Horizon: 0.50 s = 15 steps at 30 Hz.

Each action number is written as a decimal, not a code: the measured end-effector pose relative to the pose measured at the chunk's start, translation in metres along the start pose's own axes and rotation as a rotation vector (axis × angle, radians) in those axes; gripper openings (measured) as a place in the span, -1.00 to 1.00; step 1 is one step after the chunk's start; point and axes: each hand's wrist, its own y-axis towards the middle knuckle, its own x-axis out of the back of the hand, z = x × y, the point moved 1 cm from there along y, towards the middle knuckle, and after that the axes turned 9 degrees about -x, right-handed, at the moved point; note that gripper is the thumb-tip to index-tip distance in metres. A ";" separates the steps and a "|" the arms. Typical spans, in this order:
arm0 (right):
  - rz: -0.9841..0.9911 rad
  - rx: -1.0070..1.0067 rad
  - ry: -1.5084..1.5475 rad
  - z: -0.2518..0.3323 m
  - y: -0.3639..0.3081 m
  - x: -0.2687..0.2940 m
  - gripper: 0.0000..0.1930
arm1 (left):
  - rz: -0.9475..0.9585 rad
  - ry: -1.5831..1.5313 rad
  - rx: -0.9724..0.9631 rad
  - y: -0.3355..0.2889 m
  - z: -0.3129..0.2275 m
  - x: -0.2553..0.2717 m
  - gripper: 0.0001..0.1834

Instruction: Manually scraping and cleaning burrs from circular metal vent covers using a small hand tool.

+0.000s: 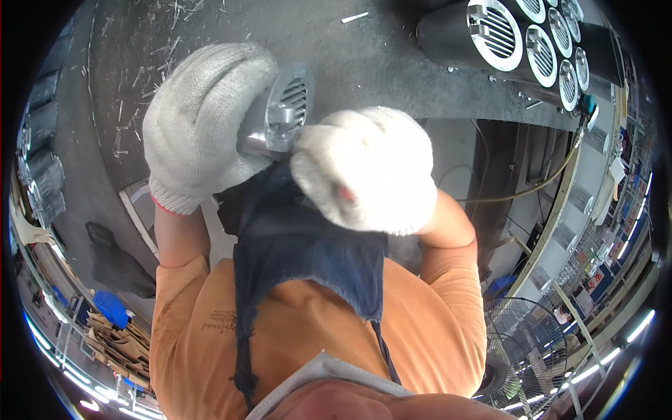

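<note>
Head view, slotted cylinder [281,115], pale slivers [354,17] across dark worktable [371,73], caged fan [498,367]

The left glove [199,115] hides most of the body of the slotted metal fitting [289,101], whose grille face is blurred. The right glove [367,168] is blurred too, its fingertips out of sight; whether it grips anything is unclear. Near the workbench's [350,66] far right corner, the picture's edge crops the uppermost grille-ended tubes [532,8].
</note>
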 end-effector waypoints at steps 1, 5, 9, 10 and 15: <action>0.045 -0.014 -0.080 0.003 0.003 0.004 -0.85 | -0.017 0.020 -0.047 0.000 -0.001 0.000 -0.29; 0.535 -0.891 0.777 -0.021 0.015 0.012 -0.73 | -0.049 -0.052 -0.081 -0.003 -0.001 0.002 -0.32; 0.224 -0.520 0.934 -0.034 -0.004 0.010 -0.64 | -0.004 -0.108 0.127 -0.016 0.011 0.009 -0.24; 0.172 -0.489 1.107 -0.034 -0.016 0.015 -0.69 | -0.089 -0.116 0.194 -0.019 0.014 0.008 -0.22; 0.130 -0.705 1.067 -0.027 -0.051 0.015 -0.80 | -0.144 -0.162 0.150 -0.028 0.021 0.007 -0.13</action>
